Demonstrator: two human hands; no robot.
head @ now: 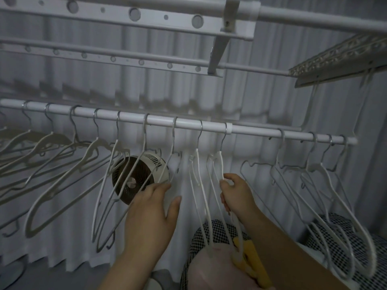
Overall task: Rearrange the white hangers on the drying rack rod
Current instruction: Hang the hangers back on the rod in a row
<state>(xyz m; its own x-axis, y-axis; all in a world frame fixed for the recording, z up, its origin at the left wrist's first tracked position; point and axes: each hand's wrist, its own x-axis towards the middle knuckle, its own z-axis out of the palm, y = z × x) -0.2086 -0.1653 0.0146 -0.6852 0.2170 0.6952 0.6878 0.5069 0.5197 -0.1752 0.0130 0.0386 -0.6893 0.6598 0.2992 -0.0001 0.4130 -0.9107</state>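
Right hand (234,194) grips a white hanger (220,162) on the rod (209,127); left hand (150,210) spread.

Right grip (234,194) pinches white hanger (220,164) on rod (209,127); left grip (149,212) spread (fingers straight) before fan (134,178).

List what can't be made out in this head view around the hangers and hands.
Head view only:
- Long white drying rack rod: left end cut off by the frame edge.
- Round white-and-brown fan: partly behind hanger wires and the left hand.
- Left hand's fingertips: contact with a hanger unclear.
- Thin white wire hanger gripped by the right hand: lower end lost in blur.
- Yellow object: blurred and cut off at the bottom edge; unidentifiable.
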